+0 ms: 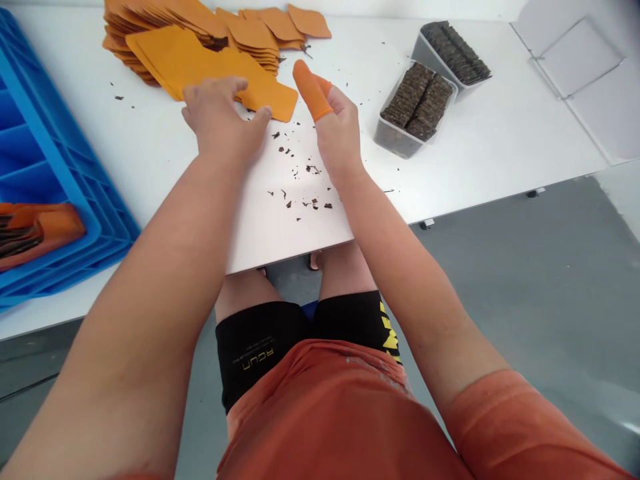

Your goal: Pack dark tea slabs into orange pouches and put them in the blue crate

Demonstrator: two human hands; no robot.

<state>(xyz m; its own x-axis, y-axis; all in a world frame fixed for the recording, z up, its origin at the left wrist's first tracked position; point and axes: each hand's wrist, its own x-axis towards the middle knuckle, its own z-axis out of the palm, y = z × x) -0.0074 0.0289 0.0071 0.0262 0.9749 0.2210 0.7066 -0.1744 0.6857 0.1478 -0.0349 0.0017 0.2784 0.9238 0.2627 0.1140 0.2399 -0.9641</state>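
Note:
My left hand rests over an orange-yellow paper pouch, fingers and thumb spread apart, with the thumb tip by its lower edge. This pouch lies slanted across a pile of similar orange pouches at the back. Just right of the pouch's end is my right hand, with orange finger covers on its thumb and a finger. Its digits are pressed together, and whatever may be between them is hidden. Dark crumbs lie scattered on the white table between the hands.
Two clear plastic tubs packed with dark brown flat pieces, a near tub and a far tub, stand to the right. A blue crate at left holds filled orange pouches. The white table ends before my legs.

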